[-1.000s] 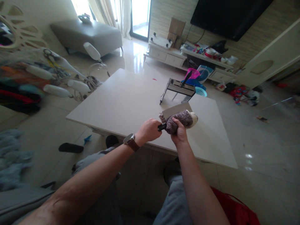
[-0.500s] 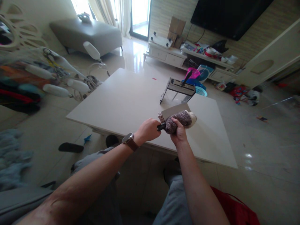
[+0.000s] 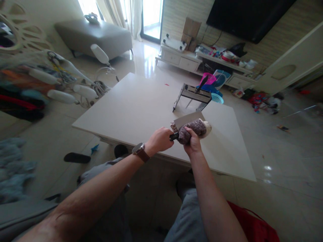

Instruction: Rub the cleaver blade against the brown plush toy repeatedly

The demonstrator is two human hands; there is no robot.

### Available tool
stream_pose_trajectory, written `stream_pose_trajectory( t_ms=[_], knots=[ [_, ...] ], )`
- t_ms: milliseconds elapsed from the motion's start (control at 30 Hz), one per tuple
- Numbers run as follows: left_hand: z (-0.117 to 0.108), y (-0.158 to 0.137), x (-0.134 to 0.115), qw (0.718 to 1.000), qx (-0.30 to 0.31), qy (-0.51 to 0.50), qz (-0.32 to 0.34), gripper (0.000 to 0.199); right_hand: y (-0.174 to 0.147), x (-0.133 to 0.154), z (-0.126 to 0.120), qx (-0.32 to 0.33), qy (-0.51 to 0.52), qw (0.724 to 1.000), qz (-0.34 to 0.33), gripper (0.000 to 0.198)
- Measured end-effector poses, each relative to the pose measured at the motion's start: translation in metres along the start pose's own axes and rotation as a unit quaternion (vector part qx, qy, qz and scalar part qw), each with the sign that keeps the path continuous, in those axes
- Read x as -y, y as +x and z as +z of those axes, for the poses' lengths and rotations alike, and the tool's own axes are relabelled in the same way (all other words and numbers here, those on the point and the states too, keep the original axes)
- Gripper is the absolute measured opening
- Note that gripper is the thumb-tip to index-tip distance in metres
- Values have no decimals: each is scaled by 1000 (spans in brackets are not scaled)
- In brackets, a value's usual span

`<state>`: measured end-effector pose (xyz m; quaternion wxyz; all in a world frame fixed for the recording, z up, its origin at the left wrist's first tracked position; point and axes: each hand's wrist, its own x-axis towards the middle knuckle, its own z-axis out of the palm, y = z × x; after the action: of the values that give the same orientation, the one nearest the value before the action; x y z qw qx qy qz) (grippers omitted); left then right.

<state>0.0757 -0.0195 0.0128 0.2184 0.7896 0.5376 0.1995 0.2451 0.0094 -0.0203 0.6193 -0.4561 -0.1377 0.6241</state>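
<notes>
My left hand [image 3: 163,138], with a watch on its wrist, is closed round the black handle of a kitchen cleaver [image 3: 188,119]. Its broad grey blade points to the right above the front part of the white table [image 3: 121,104]. Fluffy brown and cream cloth or plush [image 3: 198,127] lies against the near side of the blade, gripped by my right hand [image 3: 193,143] with the thumb on top. A mottled bit of similar fluff shows near the handle. Whether the two bits join is hidden. Beyond the blade stands a dark-framed knife stand [image 3: 195,92] with a black-handled tool in it.
A small red scrap [image 3: 167,84] lies on the tabletop. Behind the table are a pink basket [image 3: 209,78], a blue basket and a low TV cabinet [image 3: 181,60]. A lamp with white shades [image 3: 99,53] stands at left, a red bag [image 3: 252,223] at lower right.
Almost nothing differs. Both hands keep their grip on the cleaver and the fluffy cloth; the whole view has shifted very slightly.
</notes>
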Motion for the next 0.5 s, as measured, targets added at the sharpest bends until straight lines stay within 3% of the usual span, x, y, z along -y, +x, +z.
stream_pose_trajectory(
  t_ms=[500],
  knots=[
    [0,-1,-1,1000,5,7,-7,23,0,0,1,-6,-3,1000,3,23]
  ],
)
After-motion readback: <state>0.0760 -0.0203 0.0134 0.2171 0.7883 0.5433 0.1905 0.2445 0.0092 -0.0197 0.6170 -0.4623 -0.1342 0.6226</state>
